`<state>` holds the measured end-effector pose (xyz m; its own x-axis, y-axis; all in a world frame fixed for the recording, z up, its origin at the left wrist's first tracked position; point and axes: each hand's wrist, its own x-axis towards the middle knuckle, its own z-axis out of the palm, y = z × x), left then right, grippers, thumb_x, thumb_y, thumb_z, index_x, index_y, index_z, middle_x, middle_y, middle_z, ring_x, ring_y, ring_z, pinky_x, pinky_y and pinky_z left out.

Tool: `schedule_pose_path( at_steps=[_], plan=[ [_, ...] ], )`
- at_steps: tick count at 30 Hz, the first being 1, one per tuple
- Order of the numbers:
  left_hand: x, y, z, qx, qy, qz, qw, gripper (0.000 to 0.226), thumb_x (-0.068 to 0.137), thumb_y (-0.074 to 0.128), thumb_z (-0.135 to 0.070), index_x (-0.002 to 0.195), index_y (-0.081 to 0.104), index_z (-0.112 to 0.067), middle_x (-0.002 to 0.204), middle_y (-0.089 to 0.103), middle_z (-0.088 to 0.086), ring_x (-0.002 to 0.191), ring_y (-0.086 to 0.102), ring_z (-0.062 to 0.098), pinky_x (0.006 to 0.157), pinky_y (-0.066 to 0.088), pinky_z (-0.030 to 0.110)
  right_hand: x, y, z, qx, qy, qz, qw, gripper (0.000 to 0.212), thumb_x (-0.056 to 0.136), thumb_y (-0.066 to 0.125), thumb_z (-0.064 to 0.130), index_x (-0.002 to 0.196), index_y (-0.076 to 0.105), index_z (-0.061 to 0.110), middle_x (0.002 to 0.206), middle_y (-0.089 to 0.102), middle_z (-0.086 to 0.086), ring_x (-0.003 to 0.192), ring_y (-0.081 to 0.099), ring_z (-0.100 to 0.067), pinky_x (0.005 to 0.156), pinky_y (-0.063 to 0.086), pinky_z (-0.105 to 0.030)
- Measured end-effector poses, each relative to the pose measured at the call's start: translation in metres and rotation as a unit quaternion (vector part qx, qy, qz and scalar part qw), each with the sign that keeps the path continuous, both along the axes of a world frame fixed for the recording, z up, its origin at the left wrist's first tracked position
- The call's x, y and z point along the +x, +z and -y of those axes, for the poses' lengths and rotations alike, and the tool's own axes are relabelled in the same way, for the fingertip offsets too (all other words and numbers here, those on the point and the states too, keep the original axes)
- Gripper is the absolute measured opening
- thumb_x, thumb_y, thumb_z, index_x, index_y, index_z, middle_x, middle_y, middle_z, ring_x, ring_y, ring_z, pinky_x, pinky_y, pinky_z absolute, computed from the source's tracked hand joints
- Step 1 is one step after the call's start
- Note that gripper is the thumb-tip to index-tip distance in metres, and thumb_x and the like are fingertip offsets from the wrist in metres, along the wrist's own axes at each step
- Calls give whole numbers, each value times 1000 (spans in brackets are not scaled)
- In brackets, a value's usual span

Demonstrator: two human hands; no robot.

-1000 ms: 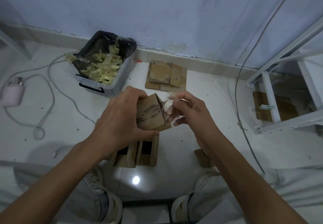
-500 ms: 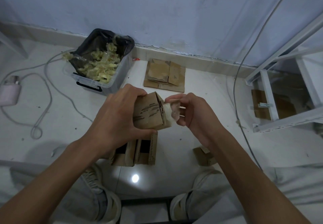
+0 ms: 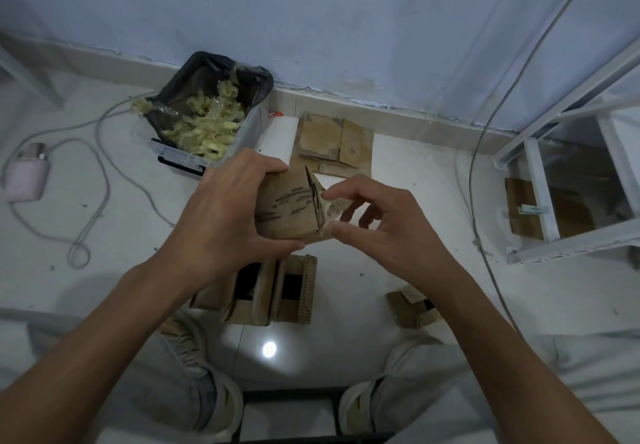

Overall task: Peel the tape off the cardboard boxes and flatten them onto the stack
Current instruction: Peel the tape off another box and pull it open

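Note:
My left hand [image 3: 225,208] grips a small brown cardboard box [image 3: 287,208] held above the floor, thumb under it and fingers over its top. My right hand [image 3: 377,222] pinches a strip of clear tape [image 3: 334,208] at the box's right end, between thumb and fingertips. A stack of flattened cardboard [image 3: 330,145] lies on the floor by the wall, just beyond the box. Two open boxes [image 3: 277,287] stand on the floor below my hands, and another small box [image 3: 410,306] sits to their right.
A clear bin with a black liner [image 3: 207,121], holding crumpled tape, stands at the left by the wall. A pink device [image 3: 26,180] with a looping cable lies far left. A white metal rack [image 3: 568,173] stands at the right. A thin cable [image 3: 481,152] runs down the wall.
My right hand has shifted its hold on the tape at the box's right end, and the box has tilted slightly. The view has dipped a little.

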<state>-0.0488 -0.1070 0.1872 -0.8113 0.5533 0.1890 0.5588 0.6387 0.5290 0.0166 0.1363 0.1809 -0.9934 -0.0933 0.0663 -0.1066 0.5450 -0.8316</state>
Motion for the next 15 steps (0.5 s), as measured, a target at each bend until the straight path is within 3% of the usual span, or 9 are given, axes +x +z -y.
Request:
schedule_pose_path(
  at_steps=[3, 5, 10, 15],
  plan=[
    [0, 1, 0, 8, 2, 7, 1000, 94, 55, 86, -61, 134, 49, -25, 120, 50, -11, 103, 43, 3, 87, 41, 36, -1, -2, 0, 1, -11, -53, 999, 18, 94, 75, 29, 112, 78, 26, 104, 73, 16, 89, 71, -12, 68, 58, -22],
    [0, 3, 0, 15, 0, 7, 1000, 94, 55, 86, -61, 134, 49, -25, 121, 51, -10, 105, 48, 8, 87, 41, 35, -1, -1, 2, -34, -27, -55, 998, 14, 98, 69, 27, 107, 80, 22, 98, 75, 12, 86, 72, -16, 66, 58, -25],
    [2, 6, 0, 7, -15, -31, 999, 96, 56, 90, -56, 136, 51, -20, 125, 54, -2, 108, 50, 13, 90, 42, 38, 1, 4, 6, -197, -78, 84, 974, 18, 104, 61, 12, 99, 78, 11, 95, 77, -4, 86, 73, -24, 65, 60, -31],
    [2, 5, -2, -18, -40, -72, 996, 97, 58, 88, -57, 138, 51, -16, 129, 55, 4, 113, 53, 21, 92, 41, 40, 2, 4, 10, -233, -122, 118, 958, 20, 103, 64, 17, 98, 76, 2, 89, 79, -9, 83, 74, -29, 67, 58, -29]
  ],
)
